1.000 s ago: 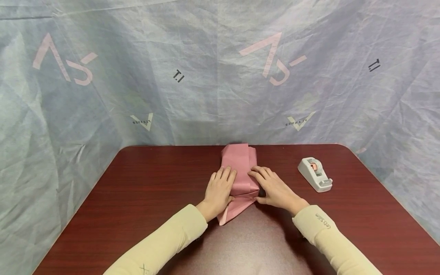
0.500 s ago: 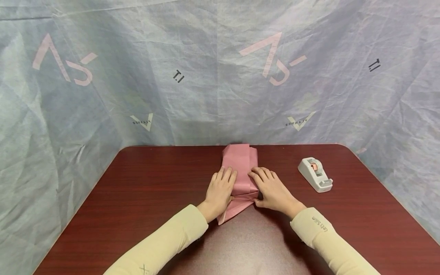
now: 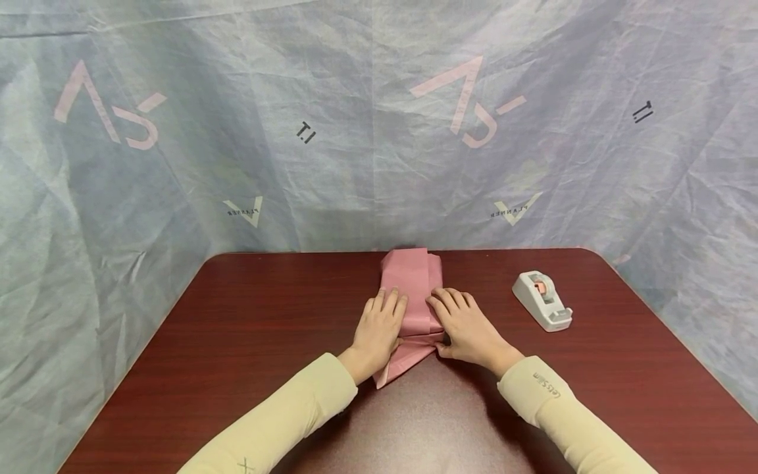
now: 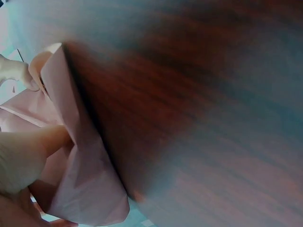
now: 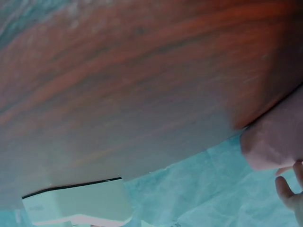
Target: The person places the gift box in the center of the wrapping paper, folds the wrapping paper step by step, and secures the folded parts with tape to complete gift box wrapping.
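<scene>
A package in pink wrapping paper (image 3: 408,270) lies lengthwise on the table, its near end folded into a slanting flap (image 3: 411,355) with a pale edge. My left hand (image 3: 378,326) holds its left side, fingers spread on top. In the left wrist view that hand's thumb (image 4: 52,139) presses into the paper fold (image 4: 80,142). My right hand (image 3: 470,329) grips the right edge, fingertips on top and thumb at the near right corner. The right wrist view catches only some fingers (image 5: 289,191) beside the package (image 5: 277,135). What is inside the paper is hidden.
A white tape dispenser (image 3: 543,301) stands to the right of my right hand, and shows in the right wrist view as a pale block (image 5: 80,203). The dark red table (image 3: 266,316) ends at a grey-blue printed cloth (image 3: 331,164) behind the package.
My right wrist and sleeve have shifted slightly inward to the left. Both hands keep their hold on the package, and the near flap looks almost the same.
</scene>
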A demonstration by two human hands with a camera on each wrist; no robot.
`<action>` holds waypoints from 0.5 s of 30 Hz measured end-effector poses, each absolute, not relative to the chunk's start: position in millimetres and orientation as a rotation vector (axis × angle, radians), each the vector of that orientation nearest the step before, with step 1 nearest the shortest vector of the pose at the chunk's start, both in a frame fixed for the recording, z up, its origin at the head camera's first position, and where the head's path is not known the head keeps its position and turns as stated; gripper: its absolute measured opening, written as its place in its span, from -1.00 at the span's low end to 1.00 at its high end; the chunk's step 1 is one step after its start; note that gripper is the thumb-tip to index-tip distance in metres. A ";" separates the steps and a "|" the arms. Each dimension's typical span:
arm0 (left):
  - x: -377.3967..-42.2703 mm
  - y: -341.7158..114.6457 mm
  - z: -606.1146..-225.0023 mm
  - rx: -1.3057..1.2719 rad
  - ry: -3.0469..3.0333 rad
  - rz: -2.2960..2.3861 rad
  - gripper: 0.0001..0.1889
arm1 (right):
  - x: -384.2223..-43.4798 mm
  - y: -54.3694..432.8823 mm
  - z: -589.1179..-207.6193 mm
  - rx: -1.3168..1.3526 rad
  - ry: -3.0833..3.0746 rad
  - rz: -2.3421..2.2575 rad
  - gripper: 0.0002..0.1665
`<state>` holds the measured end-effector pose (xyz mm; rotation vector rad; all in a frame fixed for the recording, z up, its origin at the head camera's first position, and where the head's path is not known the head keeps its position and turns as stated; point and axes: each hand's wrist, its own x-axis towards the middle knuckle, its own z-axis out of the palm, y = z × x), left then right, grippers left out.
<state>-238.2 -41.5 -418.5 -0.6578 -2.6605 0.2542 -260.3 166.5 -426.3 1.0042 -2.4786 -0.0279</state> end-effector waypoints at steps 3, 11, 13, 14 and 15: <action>-237.7 -42.1 -418.0 -0.656 -2.654 0.276 -0.13 | -259.6 164.8 -425.9 0.994 -2.463 -0.069 0.06; -236.8 -42.5 -417.5 -0.662 -2.631 0.290 -0.13 | -260.5 164.8 -425.4 0.985 -2.467 -0.045 0.05; -236.6 -42.9 -418.0 -0.667 -2.624 0.290 -0.13 | -260.2 164.2 -427.2 0.983 -2.471 -0.052 0.04; -236.5 -43.0 -418.1 -0.669 -2.618 0.293 -0.13 | -259.9 163.8 -427.9 0.981 -2.470 -0.050 0.04; -236.2 -43.2 -418.1 -0.669 -2.616 0.296 -0.13 | -259.7 163.5 -428.7 0.978 -2.470 -0.050 0.03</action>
